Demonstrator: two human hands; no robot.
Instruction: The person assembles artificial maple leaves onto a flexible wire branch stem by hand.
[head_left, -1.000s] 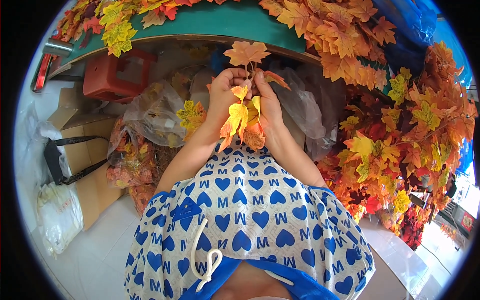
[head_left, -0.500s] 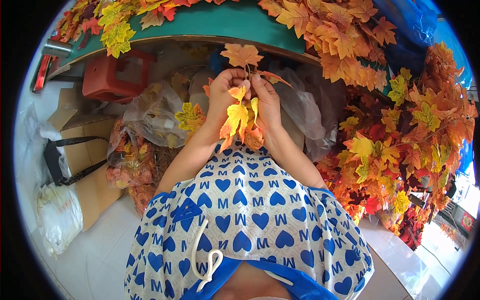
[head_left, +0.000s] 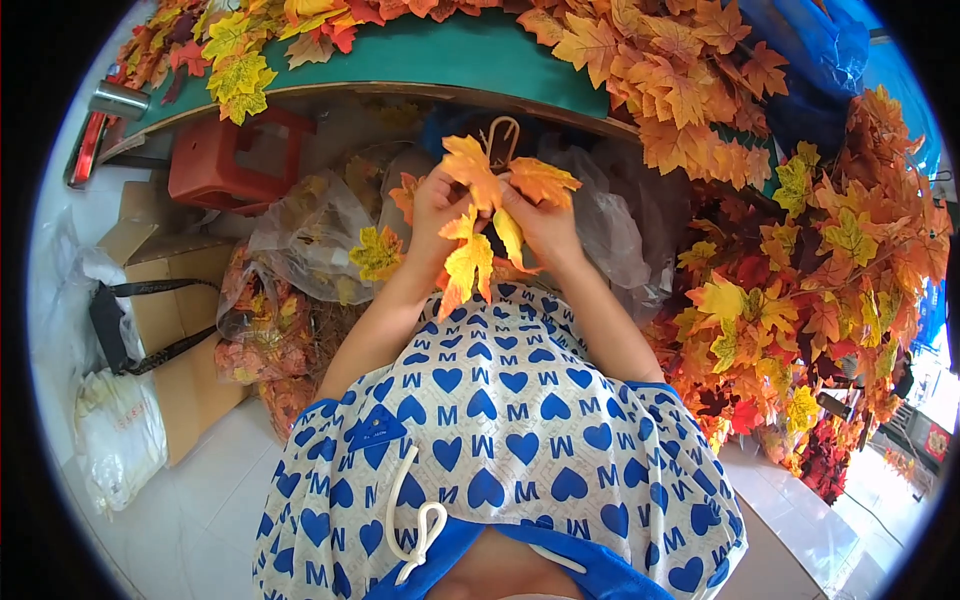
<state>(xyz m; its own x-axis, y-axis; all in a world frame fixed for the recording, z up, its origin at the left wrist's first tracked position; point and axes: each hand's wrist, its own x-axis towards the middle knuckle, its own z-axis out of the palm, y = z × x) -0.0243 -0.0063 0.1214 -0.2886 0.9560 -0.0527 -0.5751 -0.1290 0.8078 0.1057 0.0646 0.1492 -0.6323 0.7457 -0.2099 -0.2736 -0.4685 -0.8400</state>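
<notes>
Both hands hold a spray of artificial maple leaves (head_left: 468, 268), orange and yellow, above my lap. My left hand (head_left: 433, 212) is closed on its left side, fingers partly behind an orange leaf. My right hand (head_left: 550, 228) pinches the other side, below an orange leaf (head_left: 543, 182). Between the hands a thin tan stem loop (head_left: 505, 138) sticks up past the fingers. Yellow leaves hang down below the fingers. A yellow-green leaf (head_left: 377, 253) shows beside my left wrist; I cannot tell whether it belongs to the same spray.
Ahead is a green table (head_left: 400, 62) with piles of orange leaves (head_left: 680, 85). A dense heap of leaves (head_left: 790, 300) stands at right. Left are a red stool (head_left: 200, 170), a cardboard box (head_left: 185, 330) and clear bags of leaves (head_left: 265, 320).
The upright orange leaf has swung down in front of my fingers, and the stem loop now shows above them. My hands have shifted slightly lower.
</notes>
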